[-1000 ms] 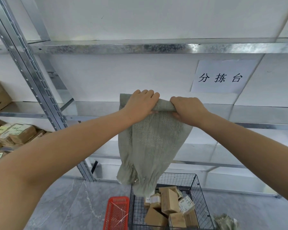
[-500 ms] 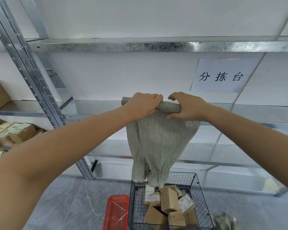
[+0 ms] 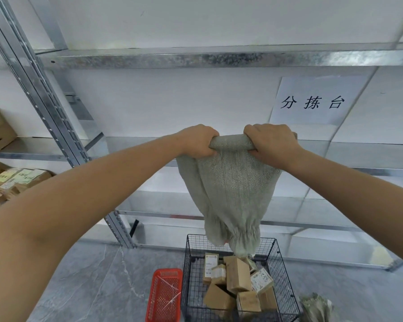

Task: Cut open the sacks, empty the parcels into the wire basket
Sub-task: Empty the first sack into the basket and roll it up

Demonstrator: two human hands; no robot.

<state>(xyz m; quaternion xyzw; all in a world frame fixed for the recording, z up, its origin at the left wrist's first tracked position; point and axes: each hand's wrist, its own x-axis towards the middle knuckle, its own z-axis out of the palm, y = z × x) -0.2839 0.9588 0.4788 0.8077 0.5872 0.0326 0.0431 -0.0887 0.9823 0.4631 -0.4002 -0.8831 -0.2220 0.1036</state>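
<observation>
Both arms raised, holding one sack [image 3: 230, 189] upside down above the wire basket [image 3: 286, 275]. Left hand [image 3: 199, 140] and right hand [image 3: 271, 141] grip the rolled-up closed end of the sack side by side, a short bare stretch of the roll between them. Fingers [image 3: 211, 133] of both hands fully curled over the roll, fists closed tight on the fabric.

Sack: grey-green woven cloth, hanging limp, narrowing toward a gathered, puckered mouth that points down. The mouth dangles just over the far rim of the basket; contact with the rim cannot be told.

Wire basket: black mesh, on the grey floor [image 3: 91, 287], near centre-right. Parcels [image 3: 239, 281] lie heaped inside it, brown cardboard boxes, several with white labels.

Red plastic basket [image 3: 164, 296] stands just left of the wire basket. A second crumpled grey-green sack [image 3: 316, 305] lies on the floor to its right. Metal shelving [image 3: 149, 58] fills the far side; a paper sign [image 3: 312, 101] hangs upper right. More boxes [image 3: 16, 180] sit on the left shelves.
</observation>
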